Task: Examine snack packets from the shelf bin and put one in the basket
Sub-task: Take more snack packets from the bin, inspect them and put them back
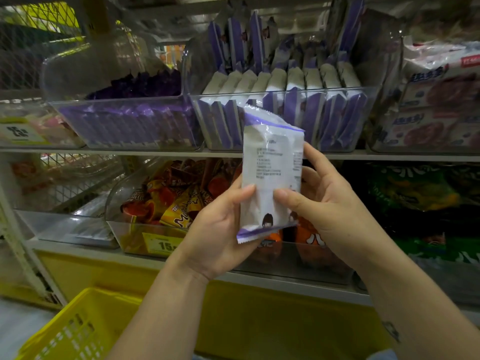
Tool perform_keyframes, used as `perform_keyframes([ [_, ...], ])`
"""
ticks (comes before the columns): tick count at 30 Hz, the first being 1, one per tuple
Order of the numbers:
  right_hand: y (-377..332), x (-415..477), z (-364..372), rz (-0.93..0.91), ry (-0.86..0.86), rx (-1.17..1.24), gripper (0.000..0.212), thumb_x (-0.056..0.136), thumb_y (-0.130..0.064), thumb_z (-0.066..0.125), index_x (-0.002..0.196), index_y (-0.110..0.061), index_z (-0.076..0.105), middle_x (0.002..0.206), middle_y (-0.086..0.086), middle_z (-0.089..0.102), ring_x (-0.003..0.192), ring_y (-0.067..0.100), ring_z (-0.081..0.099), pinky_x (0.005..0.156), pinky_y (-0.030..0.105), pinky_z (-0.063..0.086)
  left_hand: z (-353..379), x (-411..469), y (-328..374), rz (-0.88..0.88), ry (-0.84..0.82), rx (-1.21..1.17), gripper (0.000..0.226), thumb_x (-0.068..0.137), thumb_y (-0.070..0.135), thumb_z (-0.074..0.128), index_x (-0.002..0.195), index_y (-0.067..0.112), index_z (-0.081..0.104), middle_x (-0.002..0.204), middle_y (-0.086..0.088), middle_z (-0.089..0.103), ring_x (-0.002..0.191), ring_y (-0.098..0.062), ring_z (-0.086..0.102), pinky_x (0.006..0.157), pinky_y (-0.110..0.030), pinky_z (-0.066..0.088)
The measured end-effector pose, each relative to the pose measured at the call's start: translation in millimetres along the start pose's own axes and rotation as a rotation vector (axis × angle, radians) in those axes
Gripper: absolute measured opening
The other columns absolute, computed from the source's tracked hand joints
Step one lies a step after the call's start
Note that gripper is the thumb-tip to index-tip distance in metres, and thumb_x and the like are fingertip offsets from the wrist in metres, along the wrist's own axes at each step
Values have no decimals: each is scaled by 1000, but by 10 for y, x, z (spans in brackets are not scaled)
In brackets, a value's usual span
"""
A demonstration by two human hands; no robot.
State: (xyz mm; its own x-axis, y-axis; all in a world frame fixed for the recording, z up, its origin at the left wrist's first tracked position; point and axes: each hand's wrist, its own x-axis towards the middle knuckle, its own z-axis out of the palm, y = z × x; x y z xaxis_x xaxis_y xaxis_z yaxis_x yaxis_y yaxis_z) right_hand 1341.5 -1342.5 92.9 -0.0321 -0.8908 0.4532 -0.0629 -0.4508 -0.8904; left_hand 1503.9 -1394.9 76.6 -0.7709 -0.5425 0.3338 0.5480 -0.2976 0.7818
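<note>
In the head view, a white and purple plastic snack packet (pixel 270 172) stands upright at the centre of the frame, its printed back facing the camera. The left hand (pixel 220 229) holds its lower edge from 8 o'clock, grip closed on it with the thumb across the face. The right hand (pixel 327 203) holds it from 4 o'clock, thumb pressed on the front and fingers behind. At 12 o'clock sits the clear plastic shelf bin (pixel 324 90) filled with matching packets. The yellow plastic basket (pixel 78 328) lies at 7 o'clock, well apart.
</note>
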Motion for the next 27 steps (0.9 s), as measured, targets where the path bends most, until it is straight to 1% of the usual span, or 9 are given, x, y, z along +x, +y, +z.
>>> perform_keyframes([
  [3,-32,-9,-23,10,47,-10,76,63,-32,77,126,-57,43,113,-20,66,106,5,66,71,26,59,-31,1,0,-6,5,65,54,92,22,48,146,23,39,143,-12,53,129,-28,53,97,-39,51],
  [7,-27,-27,4,-8,173,-146,71,64,-27,80,124,-44,47,116,-15,65,99,1,67,67,20,58,-44,55,-21,34,158,307,50,89,24,56,138,27,45,133,-6,62,118,-27,62,84,-41,59],
  [10,-26,-29,19,5,183,-185,72,59,-36,81,123,-39,48,110,-17,68,96,-2,67,64,19,57,-85,75,-78,65,240,375,55,88,22,59,140,25,43,132,-6,63,118,-28,62,87,-45,58],
  [13,-50,-20,-58,66,150,-94,72,50,-42,80,117,-30,57,103,-14,73,90,7,72,66,21,58,-127,70,-39,118,288,290,52,87,22,55,139,22,45,130,-10,64,115,-29,64,84,-41,59],
  [15,-37,-27,-113,76,129,-105,57,49,-42,81,100,-21,67,94,-5,76,86,13,73,67,23,58,-170,58,12,169,312,194,51,86,22,55,137,23,47,129,-11,64,113,-27,65,77,-36,60],
  [18,18,-41,-107,78,96,-105,33,55,-33,79,80,-13,70,79,6,76,77,16,74,64,21,57,-206,45,36,218,321,101,48,88,20,53,136,23,48,129,-11,64,112,-26,66,74,-35,60],
  [22,31,-37,-64,16,96,-205,15,65,-32,74,69,-18,70,74,1,76,72,12,73,66,22,58,-208,46,0,242,293,23,48,91,16,50,139,21,45,131,-12,63,114,-26,65,77,-36,59],
  [25,13,-48,-79,-27,55,-315,12,71,-35,72,73,-25,69,78,-6,75,75,8,71,71,27,58,-227,37,-12,258,282,-17,49,89,12,52,137,22,47,130,-12,64,116,-26,63,80,-38,58],
  [27,24,-56,-111,-38,26,-387,8,77,-30,74,73,-25,68,82,-7,75,80,9,71,75,32,58,-250,24,1,267,288,-16,53,85,8,58,135,23,50,127,-10,65,117,-26,63,79,-41,58],
])
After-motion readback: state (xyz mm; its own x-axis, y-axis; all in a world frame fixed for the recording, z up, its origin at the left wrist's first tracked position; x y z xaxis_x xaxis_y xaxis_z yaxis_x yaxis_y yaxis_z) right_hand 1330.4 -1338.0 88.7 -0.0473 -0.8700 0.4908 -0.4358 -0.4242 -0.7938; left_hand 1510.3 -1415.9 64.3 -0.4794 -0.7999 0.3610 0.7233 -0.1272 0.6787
